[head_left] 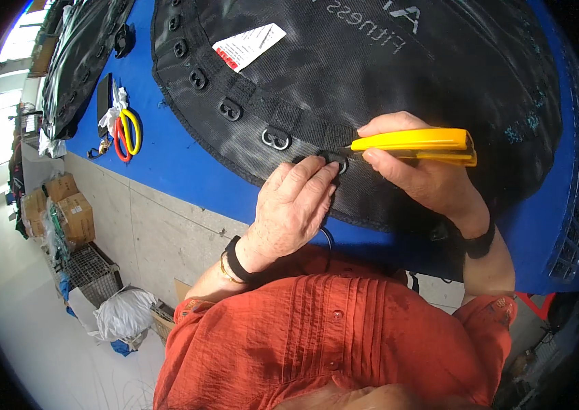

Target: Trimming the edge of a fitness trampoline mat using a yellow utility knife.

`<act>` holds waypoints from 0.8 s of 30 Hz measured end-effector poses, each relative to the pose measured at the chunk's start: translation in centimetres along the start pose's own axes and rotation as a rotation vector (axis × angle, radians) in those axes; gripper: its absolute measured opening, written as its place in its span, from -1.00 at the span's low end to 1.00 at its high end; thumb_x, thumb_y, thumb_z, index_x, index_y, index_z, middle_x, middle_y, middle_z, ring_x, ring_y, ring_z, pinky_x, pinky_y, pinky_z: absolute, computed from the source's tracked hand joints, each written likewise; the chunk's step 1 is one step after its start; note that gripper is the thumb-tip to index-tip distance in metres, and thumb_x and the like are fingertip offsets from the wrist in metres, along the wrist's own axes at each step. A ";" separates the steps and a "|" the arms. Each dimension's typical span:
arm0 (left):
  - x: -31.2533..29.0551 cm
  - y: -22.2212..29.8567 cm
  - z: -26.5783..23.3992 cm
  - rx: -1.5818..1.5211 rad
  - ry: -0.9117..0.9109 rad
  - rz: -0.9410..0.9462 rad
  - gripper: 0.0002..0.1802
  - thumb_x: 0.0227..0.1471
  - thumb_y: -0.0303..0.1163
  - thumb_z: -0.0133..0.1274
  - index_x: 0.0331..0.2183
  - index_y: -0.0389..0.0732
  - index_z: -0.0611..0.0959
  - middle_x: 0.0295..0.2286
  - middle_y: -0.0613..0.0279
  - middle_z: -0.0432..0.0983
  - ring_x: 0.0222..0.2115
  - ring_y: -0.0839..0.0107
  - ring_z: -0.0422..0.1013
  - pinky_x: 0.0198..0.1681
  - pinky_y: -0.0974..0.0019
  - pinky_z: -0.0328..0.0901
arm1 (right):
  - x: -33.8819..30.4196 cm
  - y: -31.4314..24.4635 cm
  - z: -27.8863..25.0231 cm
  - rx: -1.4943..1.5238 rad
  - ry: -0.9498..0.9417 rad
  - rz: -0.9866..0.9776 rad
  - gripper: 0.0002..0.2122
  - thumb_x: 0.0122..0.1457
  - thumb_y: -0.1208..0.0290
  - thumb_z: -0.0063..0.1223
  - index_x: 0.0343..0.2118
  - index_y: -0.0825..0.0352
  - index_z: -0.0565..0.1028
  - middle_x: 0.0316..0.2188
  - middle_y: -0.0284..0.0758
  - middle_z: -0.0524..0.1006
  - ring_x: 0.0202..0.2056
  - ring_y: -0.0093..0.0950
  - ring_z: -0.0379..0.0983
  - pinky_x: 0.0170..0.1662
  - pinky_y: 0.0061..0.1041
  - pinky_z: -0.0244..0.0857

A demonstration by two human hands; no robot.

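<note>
Mat (344, 82), black, is lying at twelve o'clock on the blue bench (158, 140); the left hand (293, 201) is pressing its border, pinching unclear; at two o'clock the right hand (433, 183) is gripping a yellow tool (412, 139).

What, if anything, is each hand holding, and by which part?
The right hand holds a yellow tool by its body, near the tip. The left hand lies on the black sheet near its edge; any grip there cannot be told.
</note>
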State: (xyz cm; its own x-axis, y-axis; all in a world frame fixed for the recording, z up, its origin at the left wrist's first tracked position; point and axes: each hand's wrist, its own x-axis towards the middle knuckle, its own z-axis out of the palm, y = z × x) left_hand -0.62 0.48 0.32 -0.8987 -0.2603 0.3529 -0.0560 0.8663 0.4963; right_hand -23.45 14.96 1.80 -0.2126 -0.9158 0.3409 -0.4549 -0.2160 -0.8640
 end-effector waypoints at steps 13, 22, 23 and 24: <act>0.0 -0.1 -0.1 0.007 -0.023 0.029 -0.55 0.08 -0.56 0.36 0.05 -0.29 0.78 -0.03 0.02 0.63 -0.23 0.15 0.55 -0.14 0.17 0.48 | 0.2 0.2 0.0 0.082 -0.004 -0.010 -0.74 0.33 0.60 0.31 0.03 0.15 0.66 0.01 -0.26 0.65 0.02 -0.27 0.64 0.16 -0.30 0.55; 0.0 -0.1 -0.2 0.007 -0.021 0.033 -0.55 0.07 -0.57 0.37 0.05 -0.30 0.77 -0.03 0.02 0.63 -0.23 0.15 0.55 -0.14 0.18 0.49 | 0.5 0.5 0.5 0.018 -0.007 -0.080 -0.68 0.32 0.60 0.31 0.09 0.11 0.63 0.03 -0.25 0.63 0.02 -0.25 0.65 0.15 -0.27 0.57; 0.0 -0.1 -0.2 0.006 -0.020 0.035 -0.55 0.08 -0.57 0.37 0.05 -0.30 0.77 -0.03 0.02 0.63 -0.23 0.15 0.55 -0.14 0.18 0.49 | 0.5 0.5 0.5 0.019 -0.008 -0.080 -0.67 0.31 0.60 0.31 0.09 0.11 0.63 0.03 -0.25 0.63 0.02 -0.25 0.65 0.15 -0.27 0.58; 0.0 -0.1 -0.2 0.005 -0.020 0.036 -0.55 0.08 -0.57 0.37 0.05 -0.30 0.77 -0.03 0.03 0.63 -0.23 0.15 0.55 -0.15 0.18 0.49 | 0.5 0.5 0.5 0.021 -0.009 -0.080 -0.66 0.31 0.61 0.32 0.09 0.11 0.63 0.03 -0.25 0.63 0.02 -0.24 0.65 0.15 -0.27 0.58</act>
State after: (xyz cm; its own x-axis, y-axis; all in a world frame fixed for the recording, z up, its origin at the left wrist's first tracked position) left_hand -0.55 0.29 0.40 -0.9087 -0.2201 0.3547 -0.0253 0.8772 0.4795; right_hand -23.32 14.26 1.37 -0.1685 -0.8982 0.4059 -0.4523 -0.2955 -0.8415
